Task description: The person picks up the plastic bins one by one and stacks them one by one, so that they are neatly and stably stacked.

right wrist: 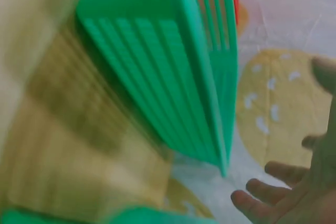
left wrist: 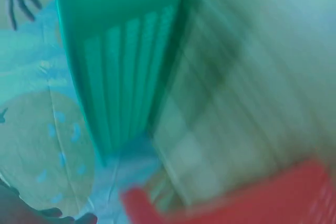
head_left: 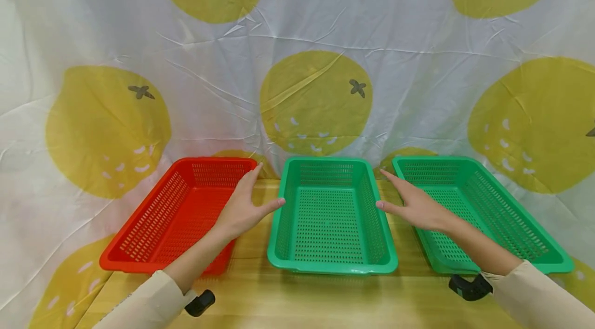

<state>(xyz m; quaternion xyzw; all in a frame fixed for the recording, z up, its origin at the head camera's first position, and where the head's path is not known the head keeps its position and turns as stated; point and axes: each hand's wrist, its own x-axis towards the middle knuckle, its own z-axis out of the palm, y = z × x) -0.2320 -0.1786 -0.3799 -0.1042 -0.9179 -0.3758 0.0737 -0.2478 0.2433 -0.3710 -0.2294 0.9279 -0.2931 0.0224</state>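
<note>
Hands [head_left: 241, 209] [head_left: 415, 207], two, held apart, one red basket [head_left: 197, 215], two green baskets [head_left: 327, 223] [head_left: 497, 207]

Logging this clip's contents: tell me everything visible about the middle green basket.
The middle green basket looks plastic: rectangular, with rounded corners, smooth rim, slotted walls and perforated floor. It sits upright on the table, between the red basket and another green basket. The left hand and right hand flank it; contact isn't clear.

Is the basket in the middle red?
No, the middle plastic basket is green, and the red basket sits left of it.
</note>
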